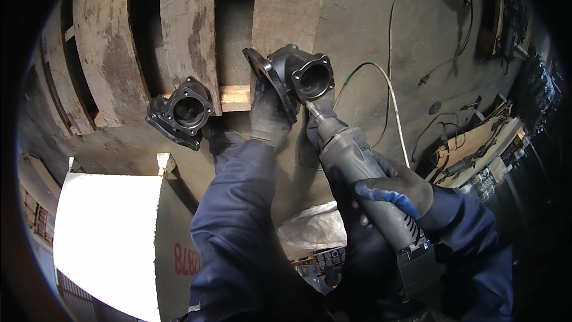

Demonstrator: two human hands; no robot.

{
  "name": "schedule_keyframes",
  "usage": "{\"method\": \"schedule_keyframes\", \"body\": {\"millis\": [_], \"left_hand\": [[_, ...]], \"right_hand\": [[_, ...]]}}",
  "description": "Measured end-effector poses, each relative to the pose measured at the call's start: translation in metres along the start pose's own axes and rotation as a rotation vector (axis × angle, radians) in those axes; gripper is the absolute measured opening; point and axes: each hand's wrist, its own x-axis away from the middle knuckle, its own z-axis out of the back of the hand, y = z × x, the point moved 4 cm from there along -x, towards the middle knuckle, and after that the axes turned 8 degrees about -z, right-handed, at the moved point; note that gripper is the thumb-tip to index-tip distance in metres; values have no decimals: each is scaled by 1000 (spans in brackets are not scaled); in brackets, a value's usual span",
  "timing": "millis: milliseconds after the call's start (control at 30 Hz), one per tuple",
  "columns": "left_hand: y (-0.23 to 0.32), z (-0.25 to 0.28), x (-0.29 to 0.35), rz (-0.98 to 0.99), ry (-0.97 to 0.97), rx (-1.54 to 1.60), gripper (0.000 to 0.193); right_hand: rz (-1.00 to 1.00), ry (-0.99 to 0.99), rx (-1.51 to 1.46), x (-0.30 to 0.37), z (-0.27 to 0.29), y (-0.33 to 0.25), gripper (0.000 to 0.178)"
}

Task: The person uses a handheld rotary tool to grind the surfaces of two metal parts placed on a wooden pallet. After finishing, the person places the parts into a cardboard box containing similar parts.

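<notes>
A dark cast-metal flanged housing (287, 70) is raised in front of me, its round bore and bolt lugs facing me. My left hand (269, 120), in a grey glove, is closed on it from below; part of the fingers is hidden behind the flange. Wrapped round the grey body of a die grinder (353, 156) is my right hand (406, 195), in a grey and blue glove. The grinder slants up to the left, and its tip meets or nearly meets the lower edge of the bore's rim. Whether it spins I cannot tell.
A second dark flanged housing (189, 112) rests at the near edge of a slatted wooden pallet (107, 36). To the left stands a bright white bin or panel (107, 232). Cables (390, 53) trail over the concrete floor. Cardboard and scraps (471, 143) lie at the right.
</notes>
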Motion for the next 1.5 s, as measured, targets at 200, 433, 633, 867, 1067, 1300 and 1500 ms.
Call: {"method": "schedule_keyframes", "body": {"millis": [200, 433, 633, 867, 1067, 1300, 1500], "left_hand": [[-8, -7, 0, -61, -10, -104, 43], [5, -5, -1, 18, -13, 10, 43], [1, -4, 3, -41, -61, -128, 46], [-21, -10, 13, -20, -93, -232, 47], [-21, -13, 12, -87, -33, -185, 47], [-20, -11, 17, 36, -185, -271, 51], [-19, -11, 17, -80, -61, -177, 48]], "right_hand": [[88, 116, 206, 6, 4, -2, 69], [123, 111, 322, -5, 12, 9, 75], [302, 191, 518, 17, 10, 20, 65], [183, 224, 310, 31, 27, 1, 65], [219, 118, 203, 26, 33, -15, 63], [226, 301, 447, 27, 33, -26, 62], [186, 196, 314, 36, 22, -22, 67]]}}
